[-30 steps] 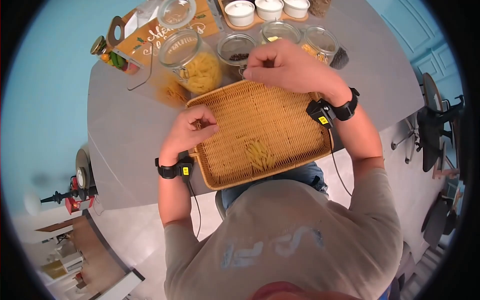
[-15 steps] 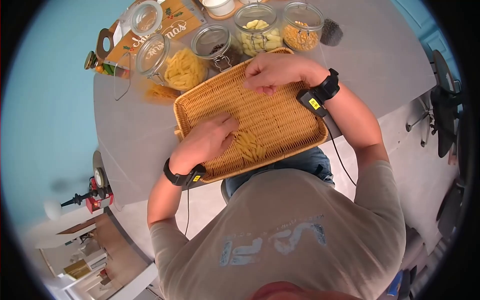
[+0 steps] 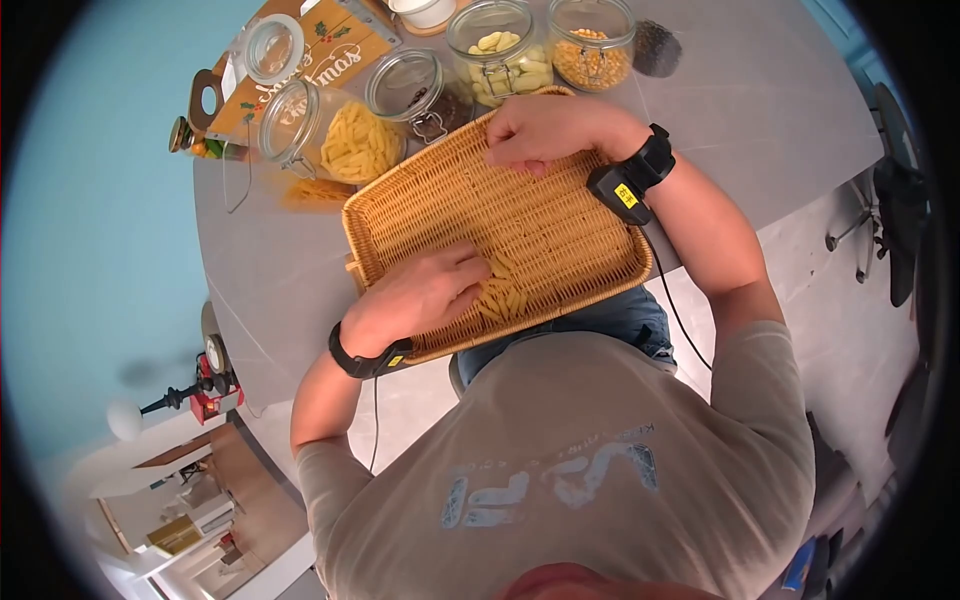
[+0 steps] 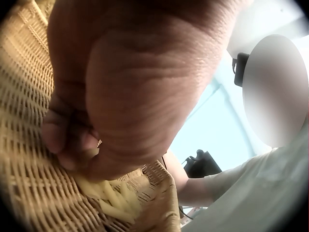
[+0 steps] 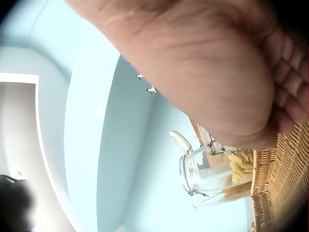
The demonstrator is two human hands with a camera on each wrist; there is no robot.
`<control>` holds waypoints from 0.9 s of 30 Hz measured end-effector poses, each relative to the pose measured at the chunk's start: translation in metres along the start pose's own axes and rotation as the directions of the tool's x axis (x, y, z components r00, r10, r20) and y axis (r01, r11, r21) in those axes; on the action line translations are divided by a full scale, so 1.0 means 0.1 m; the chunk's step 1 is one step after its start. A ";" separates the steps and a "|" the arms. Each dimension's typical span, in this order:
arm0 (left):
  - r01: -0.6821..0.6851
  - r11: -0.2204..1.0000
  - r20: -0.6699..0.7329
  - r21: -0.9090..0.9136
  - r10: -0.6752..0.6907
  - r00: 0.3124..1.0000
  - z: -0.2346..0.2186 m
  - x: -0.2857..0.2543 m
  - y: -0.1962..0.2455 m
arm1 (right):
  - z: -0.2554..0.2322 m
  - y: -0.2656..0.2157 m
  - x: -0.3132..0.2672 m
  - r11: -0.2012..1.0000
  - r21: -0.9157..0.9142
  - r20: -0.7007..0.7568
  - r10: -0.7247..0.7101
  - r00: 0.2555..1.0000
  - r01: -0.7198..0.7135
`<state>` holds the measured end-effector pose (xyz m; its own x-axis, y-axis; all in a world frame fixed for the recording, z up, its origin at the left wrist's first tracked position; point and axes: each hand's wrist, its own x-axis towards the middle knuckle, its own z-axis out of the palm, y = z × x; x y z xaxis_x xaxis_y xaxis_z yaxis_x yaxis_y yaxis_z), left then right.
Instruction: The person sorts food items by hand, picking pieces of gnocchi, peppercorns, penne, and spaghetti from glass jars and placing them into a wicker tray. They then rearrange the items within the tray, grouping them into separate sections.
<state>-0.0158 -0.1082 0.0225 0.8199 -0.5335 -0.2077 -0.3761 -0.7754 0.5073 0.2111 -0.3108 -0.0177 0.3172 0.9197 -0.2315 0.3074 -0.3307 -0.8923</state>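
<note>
A shallow wicker basket (image 3: 560,235) holds a small pile of penne (image 3: 503,300) near its front side. My left hand (image 3: 425,288) reaches into the basket, fingers bent down over the left part of the pile. In the left wrist view, thumb and fingertips close together around pale yellow penne (image 4: 116,203). My right hand (image 3: 560,130) hovers over the basket's far right part, close to the rim, its fingers curled toward the thumb. No object shows in it, but its fingertips are partly hidden, so I cannot tell whether it holds anything.
Behind the basket stand clip-top glass jars: penne in one (image 3: 340,140), dark pieces in another (image 3: 425,95), pale pieces in a third (image 3: 500,60) and orange kernels in a fourth (image 3: 592,55). A wooden crate with lettering (image 3: 320,60) stands at the back left.
My left hand has moved from the basket's left edge inward and down onto the penne. My right hand has come back from in front of the jars to over the basket. The head view has shifted.
</note>
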 end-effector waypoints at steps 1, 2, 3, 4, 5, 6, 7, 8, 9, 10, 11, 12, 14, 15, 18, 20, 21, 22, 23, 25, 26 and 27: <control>0.011 1.000 0.009 -0.015 -0.011 1.000 0.00 0.00 0.00 | 0.00 0.00 -0.01 1.000 -0.002 0.000 -0.002 1.000 0.002; 0.021 0.999 0.018 -0.029 -0.021 1.000 -0.01 0.01 -0.01 | 0.00 -0.02 -0.01 1.000 -0.004 0.000 -0.005 1.000 0.005; 0.032 0.999 0.026 -0.042 -0.031 0.999 -0.02 0.01 -0.01 | -0.01 -0.03 -0.02 1.000 -0.007 0.000 -0.008 1.000 0.008; 0.036 0.998 0.026 -0.059 -0.034 0.999 -0.03 0.02 0.00 | -0.01 -0.03 -0.02 1.000 -0.017 0.003 -0.003 1.000 0.003; 0.040 0.996 0.026 -0.075 -0.038 0.999 -0.04 0.02 0.00 | 0.00 -0.04 -0.03 1.000 -0.027 0.005 0.000 1.000 0.000; 0.045 0.995 0.023 -0.088 -0.043 0.999 -0.07 0.02 0.00 | -0.01 -0.05 -0.03 0.999 -0.040 0.007 0.000 1.000 0.000; 0.046 0.995 -0.010 -0.090 -0.048 0.999 -0.09 0.01 -0.01 | -0.01 -0.04 -0.02 0.999 -0.031 0.002 -0.008 1.000 0.008; 0.049 0.995 -0.044 -0.089 -0.053 0.998 -0.11 -0.01 -0.02 | 0.01 0.00 -0.02 1.000 -0.025 -0.004 -0.019 1.000 0.019; 0.052 0.995 -0.081 -0.086 -0.059 0.995 -0.15 -0.03 -0.03 | 0.00 0.01 -0.02 0.999 -0.021 -0.009 -0.033 0.999 0.033; 0.044 0.997 -0.157 -0.066 -0.054 0.986 -0.25 -0.05 -0.03 | -0.01 -0.01 -0.03 0.999 -0.035 -0.001 -0.036 0.999 0.036; 0.037 0.998 -0.230 -0.048 -0.047 0.972 -0.38 -0.08 0.00 | -0.01 -0.03 -0.04 0.999 -0.026 -0.002 -0.033 0.999 0.033; 0.029 0.999 -0.302 -0.028 -0.036 0.953 -0.53 -0.11 0.02 | -0.01 -0.03 -0.04 0.999 -0.017 -0.003 -0.029 1.000 0.029; 0.049 0.998 -0.485 0.038 -0.024 0.874 -0.83 -0.20 0.01 | 0.00 -0.02 -0.03 1.000 -0.003 -0.003 -0.024 1.000 0.024; 0.060 0.996 -0.569 0.066 -0.012 0.822 -0.99 -0.24 0.00 | 0.00 -0.03 -0.03 1.000 0.003 0.001 -0.018 1.000 0.018; 0.262 0.963 -0.739 0.054 -0.138 0.660 -1.45 -0.32 -0.08 | 0.00 -0.05 -0.05 1.000 0.020 0.007 0.000 1.000 0.000; 0.316 0.949 -0.788 -0.023 -0.212 0.578 -1.61 -0.31 -0.23 | 0.00 -0.04 -0.05 1.000 0.026 0.006 0.003 1.000 -0.003; 0.313 0.949 -0.805 -0.028 -0.207 0.556 -1.66 -0.28 -0.28 | 0.00 -0.04 -0.05 0.999 0.031 0.004 0.006 1.000 -0.006; 0.309 0.951 -0.820 -0.032 -0.202 0.535 -1.68 -0.26 -0.31 | 0.00 -0.04 -0.05 0.999 0.038 0.001 0.010 1.000 -0.010; 0.340 0.940 -0.831 0.005 -0.185 0.525 -1.68 -0.27 -0.31 | 0.01 -0.04 -0.06 0.999 0.046 -0.002 0.016 1.000 -0.016; 0.399 0.914 -0.846 0.077 -0.152 0.511 -1.63 -0.28 -0.29 | 0.00 -0.02 -0.05 1.000 0.002 0.006 -0.019 1.000 0.019; 0.402 0.910 -0.838 0.103 -0.139 0.528 -1.58 -0.28 -0.23 | -0.01 -0.01 -0.05 0.999 -0.018 0.009 -0.033 0.999 0.033; 0.403 0.907 -0.828 0.126 -0.127 0.546 -1.49 -0.28 -0.13 | -0.01 -0.01 -0.05 0.999 -0.010 0.004 -0.031 1.000 0.031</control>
<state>0.0304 -0.0324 0.1465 0.8529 0.0872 0.5147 -0.0652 -0.9604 0.2708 0.2101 -0.3152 -0.0157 0.3035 0.9305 -0.2053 0.3264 -0.3039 -0.8950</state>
